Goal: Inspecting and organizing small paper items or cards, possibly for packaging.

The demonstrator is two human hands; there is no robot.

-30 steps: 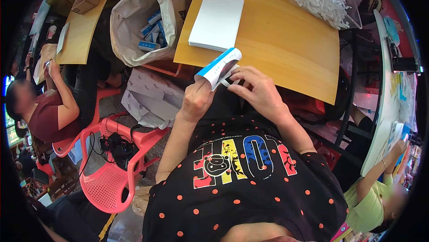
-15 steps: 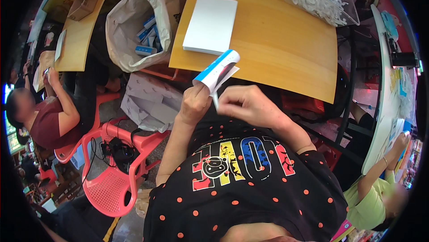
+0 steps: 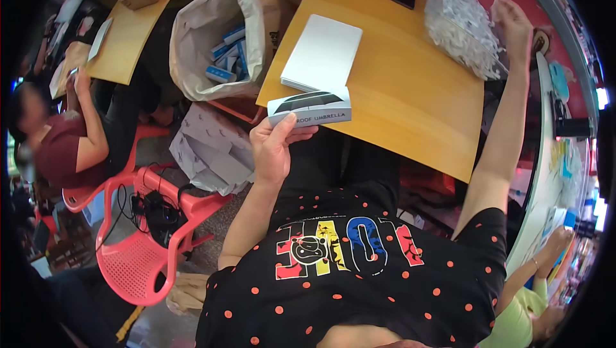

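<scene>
yellow table [image 3: 391, 65], pink chair [image 3: 138, 258], left hand [image 3: 274, 149] holding folded card [image 3: 327, 117]

Left hand [image 3: 274, 149]: gripping, thumb [image 3: 284, 127] resting uppermost
Left forearm [image 3: 250, 219]: slanting forward
Right arm [image 3: 495, 139]: lying outstretched, forward and rightward
Right hand [image 3: 514, 26]: pointing leftward, partly curling

Lettered carton [image 3: 312, 103] (dark capitals [image 3: 321, 117]), shirt [image 3: 350, 252], wall [image 3: 539, 11]

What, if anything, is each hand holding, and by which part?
The left hand holds a printed carton by its near-left end, thumb on the grey side. Whether the right hand holds anything cannot be told.
</scene>
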